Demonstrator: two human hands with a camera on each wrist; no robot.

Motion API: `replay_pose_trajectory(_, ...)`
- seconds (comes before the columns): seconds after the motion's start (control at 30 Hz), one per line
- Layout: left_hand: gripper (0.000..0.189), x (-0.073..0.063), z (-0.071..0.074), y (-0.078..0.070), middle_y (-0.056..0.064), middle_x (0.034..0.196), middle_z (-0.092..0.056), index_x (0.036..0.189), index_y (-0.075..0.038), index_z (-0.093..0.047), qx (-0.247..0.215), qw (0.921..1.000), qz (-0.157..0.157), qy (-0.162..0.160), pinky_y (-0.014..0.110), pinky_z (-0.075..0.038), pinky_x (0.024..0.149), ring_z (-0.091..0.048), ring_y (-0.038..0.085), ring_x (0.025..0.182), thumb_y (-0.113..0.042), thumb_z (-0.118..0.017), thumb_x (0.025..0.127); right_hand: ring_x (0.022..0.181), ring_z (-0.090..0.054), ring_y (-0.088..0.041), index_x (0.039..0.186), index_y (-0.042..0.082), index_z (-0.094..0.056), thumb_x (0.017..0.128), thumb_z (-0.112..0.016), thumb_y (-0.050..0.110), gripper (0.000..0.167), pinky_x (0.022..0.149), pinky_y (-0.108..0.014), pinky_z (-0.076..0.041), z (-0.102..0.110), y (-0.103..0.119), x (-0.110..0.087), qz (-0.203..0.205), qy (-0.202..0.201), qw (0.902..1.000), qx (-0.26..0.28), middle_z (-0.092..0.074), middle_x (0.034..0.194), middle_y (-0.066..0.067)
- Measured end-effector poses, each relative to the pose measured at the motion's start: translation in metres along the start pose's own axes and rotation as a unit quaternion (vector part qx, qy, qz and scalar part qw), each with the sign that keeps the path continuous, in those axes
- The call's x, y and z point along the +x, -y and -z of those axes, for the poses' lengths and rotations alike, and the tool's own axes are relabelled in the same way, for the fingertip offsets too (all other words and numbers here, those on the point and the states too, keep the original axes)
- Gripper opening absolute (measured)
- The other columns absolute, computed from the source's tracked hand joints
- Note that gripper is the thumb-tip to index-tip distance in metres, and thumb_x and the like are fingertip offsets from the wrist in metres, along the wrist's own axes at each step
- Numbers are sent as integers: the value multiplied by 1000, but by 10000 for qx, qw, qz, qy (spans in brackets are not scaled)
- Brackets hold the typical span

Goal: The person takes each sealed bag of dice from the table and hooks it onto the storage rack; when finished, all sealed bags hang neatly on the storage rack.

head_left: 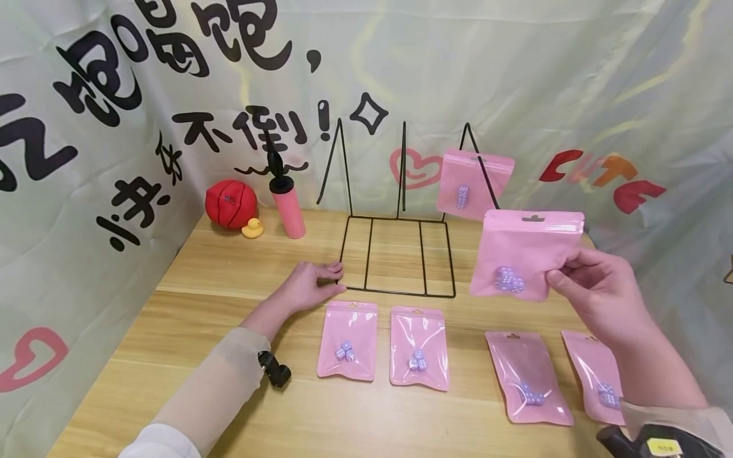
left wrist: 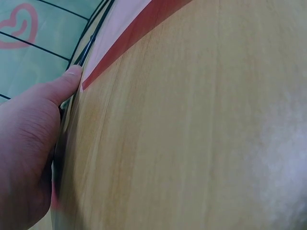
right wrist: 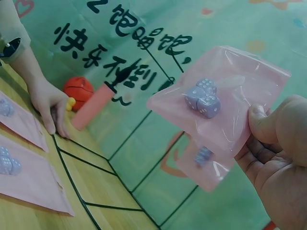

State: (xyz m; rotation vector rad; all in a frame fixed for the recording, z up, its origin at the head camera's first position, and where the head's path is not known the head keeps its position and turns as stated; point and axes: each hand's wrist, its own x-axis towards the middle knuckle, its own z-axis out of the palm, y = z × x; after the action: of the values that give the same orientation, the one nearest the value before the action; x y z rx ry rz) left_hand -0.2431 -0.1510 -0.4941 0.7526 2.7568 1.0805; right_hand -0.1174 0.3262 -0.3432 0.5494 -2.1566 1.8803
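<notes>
My right hand (head_left: 601,296) pinches the lower right edge of a pink zip bag (head_left: 527,245), thumb in front, holding it raised at the right of the wire rack. Several pale purple dice (right wrist: 204,98) show at its bottom. The black wire rack (head_left: 395,293) stands on the table with upright arms at the back. My left hand (head_left: 306,286) holds its front left corner, thumb (left wrist: 67,84) along the wire. A second pink bag (head_left: 492,172) with dice hangs on the rack's right arm.
Two pink bags of dice (head_left: 347,331) (head_left: 429,331) lie before the rack. To the right lie another bag (head_left: 515,356) and one (head_left: 592,362) partly behind my right forearm. A red ball (head_left: 231,203), yellow duck (head_left: 252,229) and pink pump (head_left: 290,213) stand back left. A printed cloth (head_left: 515,76) hangs behind.
</notes>
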Motion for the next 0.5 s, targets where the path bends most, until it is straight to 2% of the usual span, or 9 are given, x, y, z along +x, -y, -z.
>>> replay_pose_trajectory(0.23,42,-1,0,1,3,145,-62,129,-8,-74,-40,10000,39,-34,44,-35,121,-55,23,139,-30,-84,95,67,-61,-14,96,-11,-68,90,-60,-28,20,61,-19,-52,-18,-9,13,-155,29,9998,132,-70,83,-7)
replay_pose_trajectory(0.5,42,0,0,2,5,145,-62,129,-7,-74,-114,9999,-46,-6,41,-39,118,-55,24,139,-29,-84,94,69,-63,-12,97,-6,-70,94,-69,-16,11,62,-18,-54,-24,-19,20,-296,-115,9995,0,-71,86,-7)
